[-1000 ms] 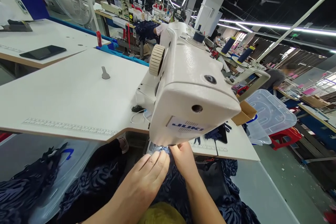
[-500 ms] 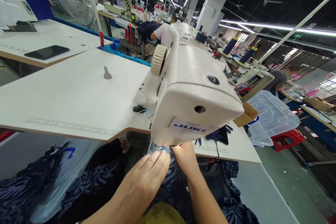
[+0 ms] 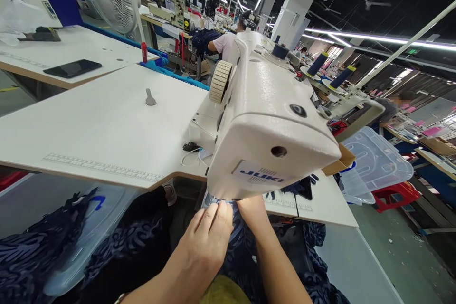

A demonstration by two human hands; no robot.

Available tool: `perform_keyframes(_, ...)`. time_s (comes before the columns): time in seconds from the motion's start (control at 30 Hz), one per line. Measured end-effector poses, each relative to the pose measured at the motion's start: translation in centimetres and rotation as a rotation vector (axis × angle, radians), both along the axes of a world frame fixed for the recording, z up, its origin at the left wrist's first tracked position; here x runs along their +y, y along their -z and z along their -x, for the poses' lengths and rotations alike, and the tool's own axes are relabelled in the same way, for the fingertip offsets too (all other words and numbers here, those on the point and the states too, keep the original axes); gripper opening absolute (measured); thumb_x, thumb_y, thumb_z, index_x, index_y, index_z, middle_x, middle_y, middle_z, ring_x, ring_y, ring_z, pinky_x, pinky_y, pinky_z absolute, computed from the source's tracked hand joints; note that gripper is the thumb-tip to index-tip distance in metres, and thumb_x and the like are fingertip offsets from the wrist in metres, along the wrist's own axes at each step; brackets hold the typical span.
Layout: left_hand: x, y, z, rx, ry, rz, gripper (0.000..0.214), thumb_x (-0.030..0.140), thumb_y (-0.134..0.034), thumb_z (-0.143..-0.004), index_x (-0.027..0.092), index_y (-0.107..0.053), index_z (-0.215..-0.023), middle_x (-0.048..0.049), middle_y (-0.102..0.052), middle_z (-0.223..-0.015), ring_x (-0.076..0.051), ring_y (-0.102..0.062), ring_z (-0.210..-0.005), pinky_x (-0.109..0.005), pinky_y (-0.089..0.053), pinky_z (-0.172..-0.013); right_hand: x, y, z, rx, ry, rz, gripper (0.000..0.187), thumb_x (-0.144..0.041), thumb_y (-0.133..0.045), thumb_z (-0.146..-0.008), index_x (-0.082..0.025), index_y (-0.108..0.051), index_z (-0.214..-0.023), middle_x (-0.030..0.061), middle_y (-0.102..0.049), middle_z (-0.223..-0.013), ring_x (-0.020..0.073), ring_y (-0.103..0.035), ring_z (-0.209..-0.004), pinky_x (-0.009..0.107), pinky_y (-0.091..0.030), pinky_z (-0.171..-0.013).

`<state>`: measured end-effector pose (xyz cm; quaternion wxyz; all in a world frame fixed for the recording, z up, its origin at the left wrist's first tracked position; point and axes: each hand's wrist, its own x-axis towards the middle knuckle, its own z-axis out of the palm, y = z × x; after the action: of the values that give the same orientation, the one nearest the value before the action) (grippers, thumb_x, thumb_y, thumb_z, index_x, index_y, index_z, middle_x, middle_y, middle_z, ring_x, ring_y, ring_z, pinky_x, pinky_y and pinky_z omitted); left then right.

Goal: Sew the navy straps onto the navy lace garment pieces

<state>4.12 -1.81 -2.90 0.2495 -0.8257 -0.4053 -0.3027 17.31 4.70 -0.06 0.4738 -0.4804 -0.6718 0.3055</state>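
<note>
A white JUKI sewing machine [image 3: 263, 137] stands in front of me, its head hiding the needle area. Dark blue patterned fabric [image 3: 239, 242] runs from beneath the head down over my lap. My left hand [image 3: 210, 230] lies over the fabric just below the machine, fingers bent and pressed together on it; the thumb is hidden. Close beside it on the right, my right hand [image 3: 252, 206] reaches under the head at the fabric. Its fingers are hidden behind the machine, so their grip cannot be seen.
A white table [image 3: 107, 123] extends left, with a small grey metal piece [image 3: 150, 99] on it. A phone [image 3: 73, 68] lies on the neighbouring table. More patterned fabric [image 3: 32, 256] fills the lower left. Clear plastic bins [image 3: 381, 154] and a red stool [image 3: 397, 195] stand right.
The camera view has shifted slightly, so the scene sits a little further right. My left hand stays on the fabric; my right hand's fingers have gone further out of sight under the head.
</note>
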Motion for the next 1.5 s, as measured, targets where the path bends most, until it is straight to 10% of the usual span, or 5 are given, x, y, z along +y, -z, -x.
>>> perform_keyframes(1.5,-0.1,0.4,1.0,-0.002,0.027,-0.029,0.031,0.023,-0.06,-0.088,0.005,-0.063,-0.113,-0.0105,-0.069,-0.108,-0.022,-0.063,-0.099,-0.035,-0.045,-0.091,0.0,0.9,-0.6,-0.018,0.028,0.083,0.025,-0.02,-0.053,-0.079,-0.018,-0.073,-0.094,0.005,-0.074,-0.086,0.0225,-0.067,-0.09,0.035,-0.049,-0.091)
